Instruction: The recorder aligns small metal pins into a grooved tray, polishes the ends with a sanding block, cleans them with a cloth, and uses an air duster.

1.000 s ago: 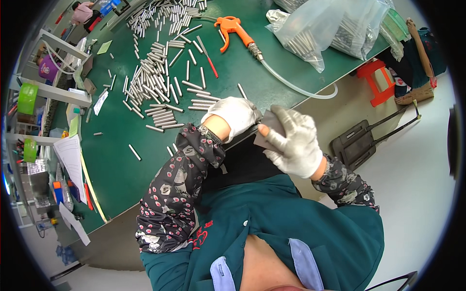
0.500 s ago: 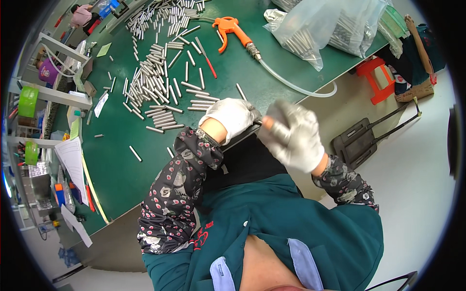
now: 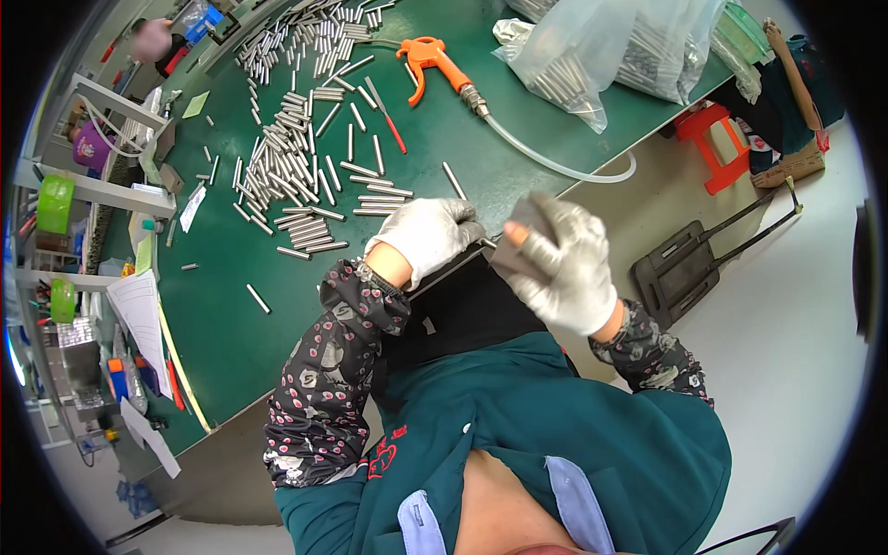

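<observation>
My left hand [image 3: 425,239], in a white glove with greyed fingertips, is closed around a short metal pin at the table's front edge. One end of that pin [image 3: 487,243] sticks out toward my right hand. My right hand [image 3: 569,273], gloved with the thumb tip bare, grips a dark grey sheet [image 3: 511,255] that looks like sandpaper. The sheet is beside the pin's end; whether they touch I cannot tell. Just beyond my left hand lies a single loose pin [image 3: 454,180]. Side-by-side pins [image 3: 381,196] and a large heap of pins [image 3: 282,157] lie to the left.
An orange air blow gun [image 3: 435,63] with a clear hose [image 3: 546,159] lies on the green table [image 3: 231,347]. Near it is a red-handled slim tool [image 3: 391,129]. Plastic bags of pins [image 3: 573,79] stand far right. A red stool [image 3: 712,148] and folded trolley [image 3: 680,264] are on the floor.
My left hand has shifted slightly left, away from my right hand, and more of the pin's end shows between them. The grey sheet in my right hand is now more plainly visible.
</observation>
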A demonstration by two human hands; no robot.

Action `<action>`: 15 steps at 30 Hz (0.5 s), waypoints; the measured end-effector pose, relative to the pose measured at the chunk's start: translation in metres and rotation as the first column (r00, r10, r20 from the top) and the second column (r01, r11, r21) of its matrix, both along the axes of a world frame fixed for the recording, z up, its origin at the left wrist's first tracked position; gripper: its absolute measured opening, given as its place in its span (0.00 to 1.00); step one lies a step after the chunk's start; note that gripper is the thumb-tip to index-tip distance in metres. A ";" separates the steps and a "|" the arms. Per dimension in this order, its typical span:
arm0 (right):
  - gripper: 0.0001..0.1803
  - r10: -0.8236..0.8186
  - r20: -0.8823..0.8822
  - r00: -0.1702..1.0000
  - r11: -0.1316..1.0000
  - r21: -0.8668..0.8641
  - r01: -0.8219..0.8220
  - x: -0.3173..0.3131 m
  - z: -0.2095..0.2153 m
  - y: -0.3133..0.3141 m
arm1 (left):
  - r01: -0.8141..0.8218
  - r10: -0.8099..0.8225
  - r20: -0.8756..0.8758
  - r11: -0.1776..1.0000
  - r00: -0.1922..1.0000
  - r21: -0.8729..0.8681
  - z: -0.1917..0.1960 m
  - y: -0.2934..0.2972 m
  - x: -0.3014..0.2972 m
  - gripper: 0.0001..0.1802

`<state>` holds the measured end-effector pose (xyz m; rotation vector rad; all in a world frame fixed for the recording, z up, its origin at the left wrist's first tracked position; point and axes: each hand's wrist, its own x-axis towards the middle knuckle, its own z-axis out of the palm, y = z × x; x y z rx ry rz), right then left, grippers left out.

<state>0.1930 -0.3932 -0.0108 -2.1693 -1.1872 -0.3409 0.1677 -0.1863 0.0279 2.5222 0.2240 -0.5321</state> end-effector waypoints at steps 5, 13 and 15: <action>0.26 -0.102 0.102 0.990 0.994 -0.014 0.104 0.016 -0.002 0.006 | -0.024 0.026 0.027 0.998 0.999 -0.054 -0.004 0.002 -0.001 0.17; 0.26 -0.168 0.094 0.981 0.981 -0.086 0.176 0.012 0.009 0.005 | -0.019 0.020 0.011 0.997 1.000 -0.069 -0.005 0.003 -0.002 0.17; 0.26 0.002 0.053 0.999 1.000 0.000 -0.002 0.010 0.005 0.005 | -0.009 0.008 -0.039 0.999 0.999 -0.041 0.000 0.000 0.000 0.16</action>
